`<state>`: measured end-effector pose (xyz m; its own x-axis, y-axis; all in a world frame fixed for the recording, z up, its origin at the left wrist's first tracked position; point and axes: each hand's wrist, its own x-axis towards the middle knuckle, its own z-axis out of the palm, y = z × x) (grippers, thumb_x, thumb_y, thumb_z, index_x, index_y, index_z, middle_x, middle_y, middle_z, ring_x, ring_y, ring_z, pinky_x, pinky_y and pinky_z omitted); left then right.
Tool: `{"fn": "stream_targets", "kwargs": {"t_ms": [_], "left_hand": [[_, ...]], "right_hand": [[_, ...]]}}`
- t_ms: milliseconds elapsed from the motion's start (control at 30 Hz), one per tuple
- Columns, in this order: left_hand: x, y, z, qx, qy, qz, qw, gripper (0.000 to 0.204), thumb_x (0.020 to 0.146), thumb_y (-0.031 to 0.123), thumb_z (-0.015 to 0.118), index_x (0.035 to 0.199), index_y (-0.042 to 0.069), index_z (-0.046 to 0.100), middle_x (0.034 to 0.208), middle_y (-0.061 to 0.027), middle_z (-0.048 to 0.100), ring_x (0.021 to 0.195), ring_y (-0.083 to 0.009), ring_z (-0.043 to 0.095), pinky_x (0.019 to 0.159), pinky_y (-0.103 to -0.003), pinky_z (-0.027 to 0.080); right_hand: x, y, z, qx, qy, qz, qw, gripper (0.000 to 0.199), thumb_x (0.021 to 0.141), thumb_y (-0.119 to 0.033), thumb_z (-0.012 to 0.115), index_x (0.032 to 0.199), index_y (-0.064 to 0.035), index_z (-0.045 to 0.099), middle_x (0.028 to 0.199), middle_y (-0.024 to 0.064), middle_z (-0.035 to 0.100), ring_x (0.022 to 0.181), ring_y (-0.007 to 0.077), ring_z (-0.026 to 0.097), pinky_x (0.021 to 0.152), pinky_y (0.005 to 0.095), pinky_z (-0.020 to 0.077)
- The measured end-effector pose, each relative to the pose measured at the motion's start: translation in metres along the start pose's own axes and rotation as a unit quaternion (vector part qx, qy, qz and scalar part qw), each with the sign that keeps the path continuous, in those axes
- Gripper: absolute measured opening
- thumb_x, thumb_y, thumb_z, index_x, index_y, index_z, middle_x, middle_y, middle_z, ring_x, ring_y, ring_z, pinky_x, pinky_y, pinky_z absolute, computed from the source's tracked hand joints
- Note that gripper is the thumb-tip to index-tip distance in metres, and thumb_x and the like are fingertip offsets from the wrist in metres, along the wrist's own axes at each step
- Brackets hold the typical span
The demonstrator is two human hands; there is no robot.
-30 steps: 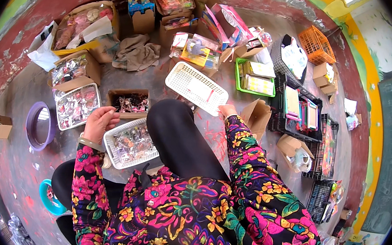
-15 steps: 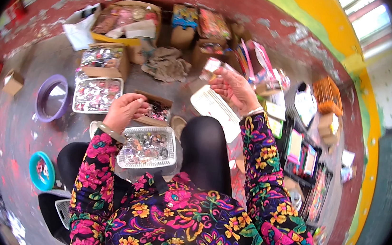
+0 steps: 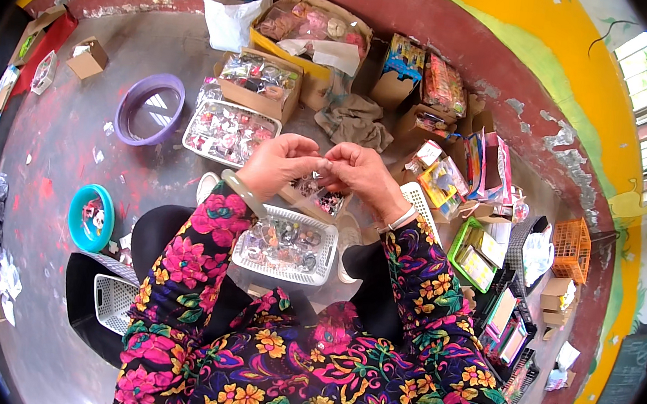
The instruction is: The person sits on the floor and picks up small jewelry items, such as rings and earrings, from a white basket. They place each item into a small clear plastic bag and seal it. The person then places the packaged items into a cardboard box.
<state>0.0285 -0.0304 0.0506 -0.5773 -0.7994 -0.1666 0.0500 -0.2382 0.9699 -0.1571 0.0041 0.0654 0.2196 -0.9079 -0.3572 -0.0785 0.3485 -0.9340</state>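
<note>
My left hand (image 3: 278, 169) and my right hand (image 3: 364, 179) meet in front of me, their fingertips pinched together. Whatever lies between the fingers is too small to make out. Just under them, partly hidden, is a cardboard box (image 3: 308, 210) of small dark and pink pieces. Nearer me a white plastic basket (image 3: 324, 267) holds small items in clear packets. Past my left hand a second white basket (image 3: 196, 149) is full of red and white packaged pieces. Part of a white slotted tray (image 3: 420, 206) shows beside my right wrist.
On the left floor stand a purple basin (image 3: 122, 119) and a teal basin (image 3: 76, 215). Filled cardboard boxes (image 3: 274, 107) and a brown cloth (image 3: 357, 123) lie along the far wall. To the right are a green basket (image 3: 471, 271), a black crate (image 3: 492, 342) and an orange crate (image 3: 572, 250).
My hands, apart before, have come together at the fingertips. The right hand moved left and toward me. The whole view has shifted, with the surroundings now further right.
</note>
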Motion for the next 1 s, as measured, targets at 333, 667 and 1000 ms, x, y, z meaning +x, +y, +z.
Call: {"fn": "stream_targets", "kwargs": {"t_ms": [333, 667, 1000], "left_hand": [[0.003, -0.012, 0.014, -0.076, 0.011, -0.028, 0.997, 0.032, 0.081, 0.012, 0.061, 0.108, -0.002, 0.052, 0.096, -0.0063, 0.059, 0.081, -0.0097, 0.057, 0.064, -0.022, 0.049], [0.003, -0.019, 0.018, 0.421, 0.216, 0.322, 0.820, 0.034, 0.075, 0.002, 0.050, 0.108, -0.006, 0.053, 0.100, -0.0214, 0.058, 0.095, -0.0326, 0.057, 0.081, -0.036, 0.047], [0.001, -0.032, 0.030, 0.607, 0.138, 0.370, 0.690, 0.048, 0.071, 0.006, 0.047, 0.114, -0.015, 0.041, 0.116, -0.0286, 0.046, 0.114, -0.0388, 0.042, 0.101, -0.041, 0.031]], "right_hand": [[0.003, 0.005, 0.007, -0.046, 0.082, -0.161, 0.983, 0.016, 0.081, -0.010, 0.059, 0.087, 0.0032, 0.064, 0.082, 0.0036, 0.061, 0.073, 0.0093, 0.056, 0.063, 0.0194, 0.0427], [0.001, -0.001, 0.011, 0.153, 0.070, 0.074, 0.983, 0.037, 0.083, -0.039, 0.057, 0.096, -0.0050, 0.057, 0.086, 0.0049, 0.061, 0.078, 0.0154, 0.059, 0.070, 0.0258, 0.0469], [0.009, 0.009, 0.001, 0.230, 0.097, 0.056, 0.967, 0.018, 0.087, -0.026, 0.054, 0.087, -0.0088, 0.058, 0.076, -0.0011, 0.059, 0.068, 0.0105, 0.058, 0.064, 0.0274, 0.0487]]}}
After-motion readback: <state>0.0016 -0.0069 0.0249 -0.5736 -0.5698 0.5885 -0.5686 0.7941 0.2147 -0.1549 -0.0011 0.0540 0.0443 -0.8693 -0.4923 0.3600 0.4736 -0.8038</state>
